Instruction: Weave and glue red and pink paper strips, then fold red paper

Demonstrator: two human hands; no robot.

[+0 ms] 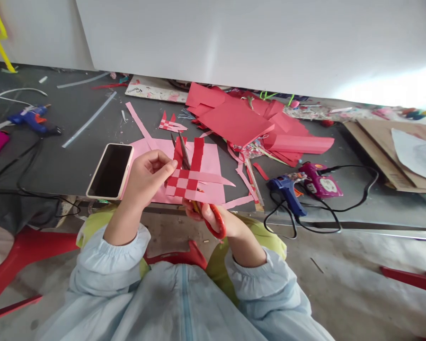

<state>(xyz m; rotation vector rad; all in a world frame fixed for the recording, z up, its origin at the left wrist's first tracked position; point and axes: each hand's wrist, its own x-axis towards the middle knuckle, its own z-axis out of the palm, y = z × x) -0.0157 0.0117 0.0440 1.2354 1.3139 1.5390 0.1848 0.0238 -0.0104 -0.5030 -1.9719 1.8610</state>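
Observation:
Between the thumb and fingers of my left hand is the left edge of a woven paper piece, a red and pink checkerboard with loose strips sticking out at the top and right. My right hand grips orange-red handled scissors from below. Their parted blades rise past the woven part, beside the upright red strips. Under the piece lies a sheet of pink paper at the table edge. A smaller woven paper piece rests farther back.
A phone lies left of my hands. Red paper sheets are heaped at the back. Blue glue guns with cords are on both sides. Cardboard sits at the right, and a white panel stands behind.

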